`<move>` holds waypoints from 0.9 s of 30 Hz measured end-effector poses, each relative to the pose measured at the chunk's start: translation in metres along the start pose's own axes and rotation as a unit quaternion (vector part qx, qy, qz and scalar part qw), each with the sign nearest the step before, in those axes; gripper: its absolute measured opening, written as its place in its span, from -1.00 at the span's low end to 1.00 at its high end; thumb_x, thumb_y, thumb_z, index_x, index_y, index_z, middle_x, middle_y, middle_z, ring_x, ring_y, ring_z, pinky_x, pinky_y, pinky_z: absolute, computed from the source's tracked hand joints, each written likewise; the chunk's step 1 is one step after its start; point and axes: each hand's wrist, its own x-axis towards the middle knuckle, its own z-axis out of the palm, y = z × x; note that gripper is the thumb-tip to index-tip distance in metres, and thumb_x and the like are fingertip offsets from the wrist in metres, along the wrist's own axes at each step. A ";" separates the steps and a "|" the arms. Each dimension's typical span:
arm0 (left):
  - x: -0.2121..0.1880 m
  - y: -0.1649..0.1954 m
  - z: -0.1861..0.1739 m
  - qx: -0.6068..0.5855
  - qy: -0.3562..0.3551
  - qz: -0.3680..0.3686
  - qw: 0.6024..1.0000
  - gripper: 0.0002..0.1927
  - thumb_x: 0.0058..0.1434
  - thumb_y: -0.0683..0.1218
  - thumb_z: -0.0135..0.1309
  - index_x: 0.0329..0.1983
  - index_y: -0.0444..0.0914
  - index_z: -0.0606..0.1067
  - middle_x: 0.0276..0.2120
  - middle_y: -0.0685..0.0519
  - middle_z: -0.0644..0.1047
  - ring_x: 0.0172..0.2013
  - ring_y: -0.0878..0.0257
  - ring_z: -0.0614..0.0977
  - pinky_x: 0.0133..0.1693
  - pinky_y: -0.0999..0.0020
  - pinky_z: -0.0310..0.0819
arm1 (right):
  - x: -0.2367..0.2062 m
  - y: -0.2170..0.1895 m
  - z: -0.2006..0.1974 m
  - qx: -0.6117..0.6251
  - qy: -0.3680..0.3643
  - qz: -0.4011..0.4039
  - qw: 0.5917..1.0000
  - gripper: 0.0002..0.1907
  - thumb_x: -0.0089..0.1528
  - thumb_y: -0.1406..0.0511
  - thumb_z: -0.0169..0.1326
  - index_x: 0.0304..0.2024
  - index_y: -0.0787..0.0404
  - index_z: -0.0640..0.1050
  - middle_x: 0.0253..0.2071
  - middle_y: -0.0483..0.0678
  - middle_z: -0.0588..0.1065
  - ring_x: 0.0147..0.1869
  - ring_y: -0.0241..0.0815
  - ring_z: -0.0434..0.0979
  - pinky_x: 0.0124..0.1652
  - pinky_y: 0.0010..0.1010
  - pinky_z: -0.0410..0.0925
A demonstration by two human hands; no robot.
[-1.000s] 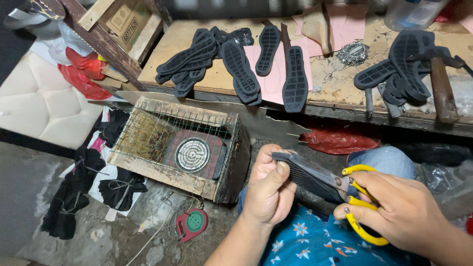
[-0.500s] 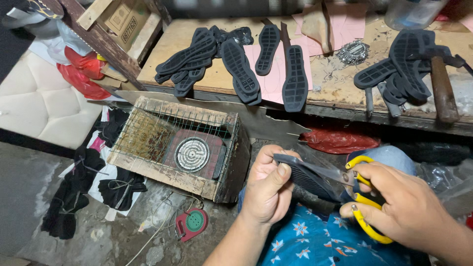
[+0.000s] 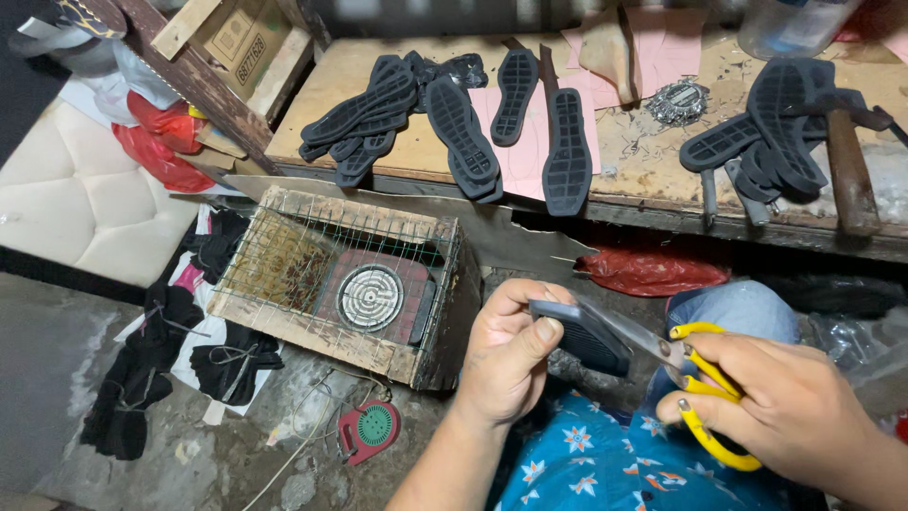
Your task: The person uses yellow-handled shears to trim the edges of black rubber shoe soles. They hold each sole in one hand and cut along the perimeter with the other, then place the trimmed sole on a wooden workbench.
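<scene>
**Blades close to the thumb on a hand-held sole**

The dark rubber sole point(image 3: 579, 333) is up in the air over the person's lap, not resting on anything. The left hand point(image 3: 506, 355) pinches its near end, thumb on top, fingers curled beneath. The right hand point(image 3: 790, 412) is closed through the yellow handles of the scissors point(image 3: 662, 364), whose blades lie along the sole's upper edge, pointing toward that thumb.

From where I stand, the worry is plain: with nothing bracing the sole, it could twist in the pinch and the cut could wander off its line, or the blade tips could run on into the thumb. Thick rubber may also resist and then give suddenly.

Below the left hand, a wire-caged wooden box with a coil heater point(image 3: 371, 296) sits on the floor; a dropped sole could land against it. More soles point(image 3: 454, 123) lie along the workbench's point(image 3: 653, 194) front edge, well apart.
</scene>
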 end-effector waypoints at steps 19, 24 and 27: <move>-0.001 0.015 -0.001 0.109 -0.003 -0.031 0.994 -0.76 0.36 -0.20 0.19 0.04 -0.31 0.46 -0.03 -0.02 0.57 -0.02 0.26 0.59 0.11 0.34 0.49 | -0.010 0.033 0.013 0.436 -0.303 0.147 0.834 -0.43 0.16 0.18 0.38 0.14 0.27 0.50 -0.30 -0.14 0.37 -0.34 -0.35 0.32 -0.37 -0.51 0.29; -0.001 0.012 0.000 0.084 0.009 -0.035 0.996 -0.76 0.35 -0.20 0.19 0.04 -0.31 0.46 -0.04 -0.02 0.57 -0.02 0.26 0.60 0.10 0.33 0.50 | -0.011 0.033 0.015 0.453 -0.287 0.188 0.823 -0.54 0.18 0.18 0.22 0.05 0.26 0.47 -0.39 -0.16 0.36 -0.46 -0.35 0.29 -0.50 -0.55 0.22; 0.000 0.011 0.001 0.100 0.021 -0.032 0.994 -0.75 0.35 -0.20 0.19 0.05 -0.30 0.46 -0.03 0.00 0.57 -0.02 0.28 0.59 0.10 0.35 0.49 | -0.010 0.028 0.015 0.421 -0.283 0.246 0.825 -0.58 0.12 0.26 0.26 0.00 0.23 0.50 -0.45 -0.14 0.37 -0.47 -0.32 0.29 -0.48 -0.49 0.21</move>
